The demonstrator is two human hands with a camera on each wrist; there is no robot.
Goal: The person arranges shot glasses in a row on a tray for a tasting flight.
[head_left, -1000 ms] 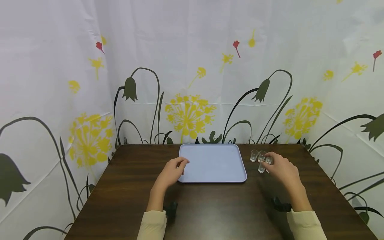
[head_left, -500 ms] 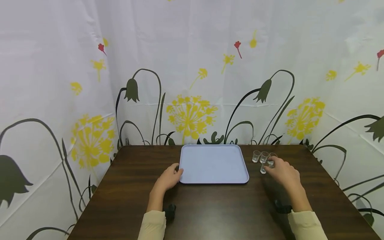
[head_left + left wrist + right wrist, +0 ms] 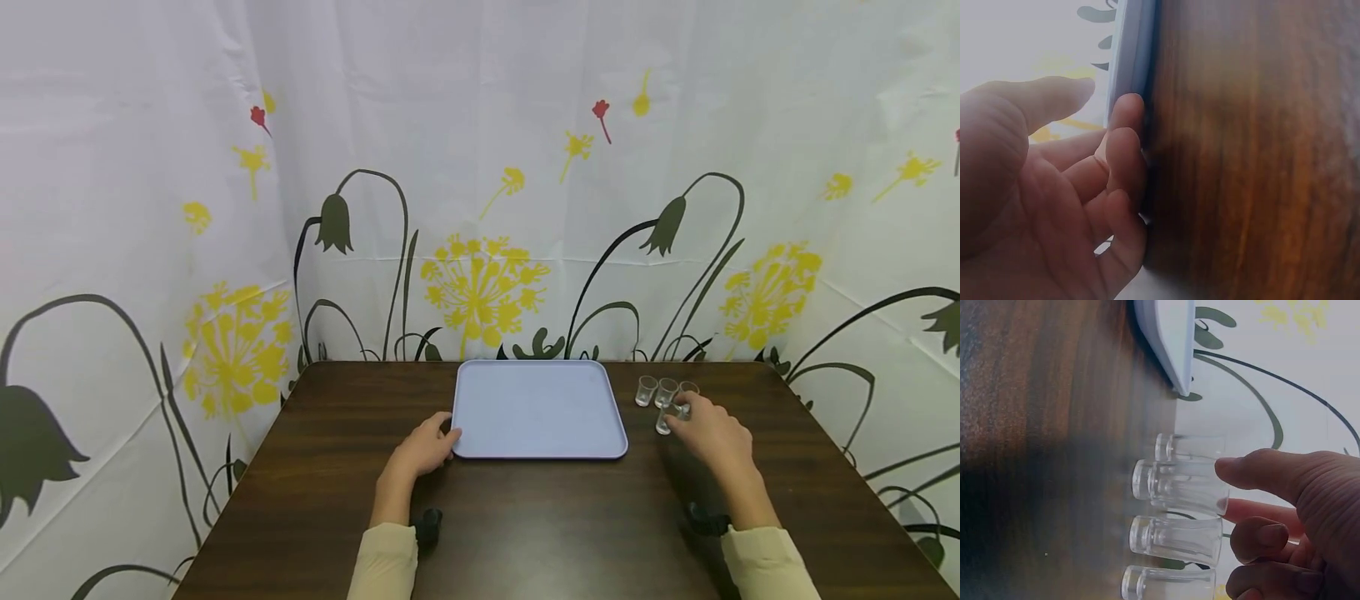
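Note:
My left hand [image 3: 423,448] rests at the left edge of a pale blue tray [image 3: 540,408] on the table. In the left wrist view the fingers [image 3: 1125,153] lie bent along the tray's rim [image 3: 1129,56], close to the wood, with the thumb standing apart above. My right hand [image 3: 711,433] is at a cluster of several small clear shot glasses to the tray's right. Its thumb and index finger pinch the rim of one shot glass [image 3: 1179,482], which stands upright. The other fingers curl loosely above the neighbouring shot glasses [image 3: 1175,540]; in the head view this hand partly hides the right-hand ones.
The dark wooden table [image 3: 525,525] ends at a white curtain [image 3: 465,125] printed with flowers, just behind the tray and glasses. Another shot glass [image 3: 647,392] stands between the tray's right edge and the rest of the cluster. Both wrists wear black camera mounts.
My left hand has come down from over the tray's left part to its left edge. The right hand stays at the shot glasses, and the view has shifted slightly.

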